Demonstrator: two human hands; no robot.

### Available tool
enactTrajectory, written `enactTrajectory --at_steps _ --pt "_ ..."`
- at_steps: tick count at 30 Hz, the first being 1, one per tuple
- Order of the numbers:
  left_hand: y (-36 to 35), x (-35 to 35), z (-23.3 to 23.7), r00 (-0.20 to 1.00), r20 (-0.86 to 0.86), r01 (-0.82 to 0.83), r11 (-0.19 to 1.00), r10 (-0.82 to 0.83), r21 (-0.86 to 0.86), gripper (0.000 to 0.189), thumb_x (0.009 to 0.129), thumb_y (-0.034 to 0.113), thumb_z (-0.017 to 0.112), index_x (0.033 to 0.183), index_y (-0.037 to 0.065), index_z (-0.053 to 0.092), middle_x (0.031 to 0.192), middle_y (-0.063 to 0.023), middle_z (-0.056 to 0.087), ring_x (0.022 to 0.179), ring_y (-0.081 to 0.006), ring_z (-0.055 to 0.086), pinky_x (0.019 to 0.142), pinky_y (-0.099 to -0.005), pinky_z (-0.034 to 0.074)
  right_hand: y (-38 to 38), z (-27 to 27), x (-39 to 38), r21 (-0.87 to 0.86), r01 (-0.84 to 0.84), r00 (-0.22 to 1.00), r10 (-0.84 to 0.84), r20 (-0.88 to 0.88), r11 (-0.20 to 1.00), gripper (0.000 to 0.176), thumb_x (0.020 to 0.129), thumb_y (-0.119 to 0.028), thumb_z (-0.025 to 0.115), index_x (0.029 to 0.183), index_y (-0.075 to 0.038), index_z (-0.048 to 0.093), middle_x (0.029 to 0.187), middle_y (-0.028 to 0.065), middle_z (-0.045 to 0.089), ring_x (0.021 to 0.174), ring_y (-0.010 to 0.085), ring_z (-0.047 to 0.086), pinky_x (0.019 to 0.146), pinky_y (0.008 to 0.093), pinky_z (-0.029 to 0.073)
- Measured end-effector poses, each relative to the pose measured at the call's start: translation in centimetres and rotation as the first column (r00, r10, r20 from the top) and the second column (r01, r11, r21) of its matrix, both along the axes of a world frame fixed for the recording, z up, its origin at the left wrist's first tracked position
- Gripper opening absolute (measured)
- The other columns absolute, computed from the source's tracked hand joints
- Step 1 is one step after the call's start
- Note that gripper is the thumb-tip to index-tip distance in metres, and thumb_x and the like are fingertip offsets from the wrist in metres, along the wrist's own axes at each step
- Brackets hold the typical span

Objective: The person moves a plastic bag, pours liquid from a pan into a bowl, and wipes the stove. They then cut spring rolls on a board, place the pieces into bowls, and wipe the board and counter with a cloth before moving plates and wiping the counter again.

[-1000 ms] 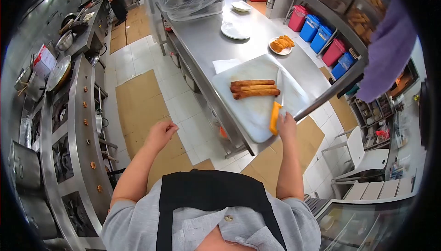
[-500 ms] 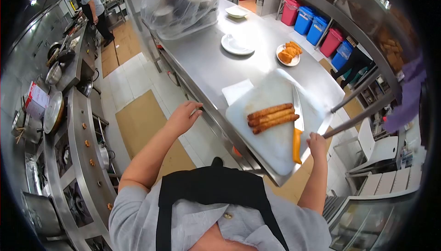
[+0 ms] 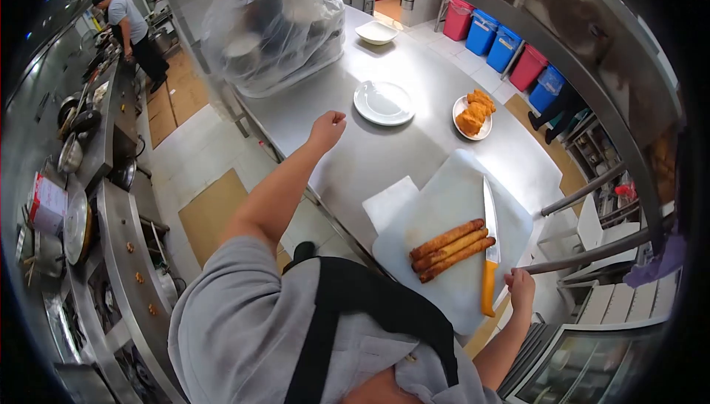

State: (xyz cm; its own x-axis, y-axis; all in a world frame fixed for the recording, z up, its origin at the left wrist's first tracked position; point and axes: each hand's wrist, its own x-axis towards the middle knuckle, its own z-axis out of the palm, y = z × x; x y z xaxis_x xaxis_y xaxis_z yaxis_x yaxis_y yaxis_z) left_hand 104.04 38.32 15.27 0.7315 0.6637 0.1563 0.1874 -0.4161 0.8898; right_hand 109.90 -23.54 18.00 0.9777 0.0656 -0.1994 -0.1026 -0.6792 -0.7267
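My left hand point(image 3: 328, 132) is over the steel worktable, its fingers curled closed with nothing showing in them, just short of a round white plate point(image 3: 384, 103). My right hand point(image 3: 521, 288) hangs beside the cutting board's right edge, fingers curled in and no object visible in them. Close to it lies a knife point(image 3: 490, 248) with an orange handle, flat on the white cutting board point(image 3: 451, 189). Several browned fried rolls point(image 3: 452, 249) lie side by side to the left of the blade. A white paper or cloth point(image 3: 390, 201) sits partly by the board's left edge.
Farther back stand a plate of golden fried pieces point(image 3: 475, 114), a white bowl point(image 3: 376, 32) and a plastic-wrapped stack point(image 3: 274, 30). A metal rail point(image 3: 592, 252) runs at the right. Stoves point(image 3: 122, 256) line the left side, where another person point(image 3: 132, 30) stands far off.
My left hand has moved forward over the table towards the round plate, and its fingers have curled in. My right hand stays beside the board. The view has shifted with my body.
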Motion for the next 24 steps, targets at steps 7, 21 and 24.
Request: enactTrajectory --at_steps 7,21,24 --pt "12.0 12.6 -1.9 0.997 0.036 0.046 0.914 -0.066 0.403 0.034 0.087 0.028 0.051 0.111 0.005 0.061 0.116 -0.0166 0.059 0.112 -0.0332 0.052 0.096 -0.0410 0.040 1.7 -1.4 -4.4 -0.010 0.177 0.945 -0.167 0.281 0.984 0.029 0.092 -0.017 0.048 0.107 0.004 0.060 0.095 0.0159 0.066 0.083 0.0195 0.062 0.078 0.0306 0.047" --pt "19.8 5.8 -2.4 0.822 -0.560 0.409 0.792 -0.104 0.453 0.068 0.089 0.043 0.047 0.142 0.006 0.026 0.150 -0.0144 0.021 0.137 -0.0307 0.020 0.110 -0.0429 0.021 20.3 14.4 -5.5 -0.002 0.557 0.598 -0.400 0.694 0.830 0.028 0.095 -0.016 0.046 0.115 0.001 0.056 0.111 0.0153 0.061 0.103 0.0207 0.058 0.089 0.0317 0.045" --pt "20.0 -1.4 -2.5 0.821 -0.562 0.459 0.698 -0.098 0.550 0.069 0.087 0.041 0.050 0.139 0.002 0.028 0.147 -0.0177 0.025 0.135 -0.0320 0.024 0.109 -0.0471 0.019 31.3 15.0 1.2 0.045 0.231 0.793 -0.215 0.570 0.972 0.024 0.091 -0.005 0.050 0.114 -0.002 0.057 0.109 0.0113 0.060 0.100 0.0168 0.058 0.087 0.0302 0.046"
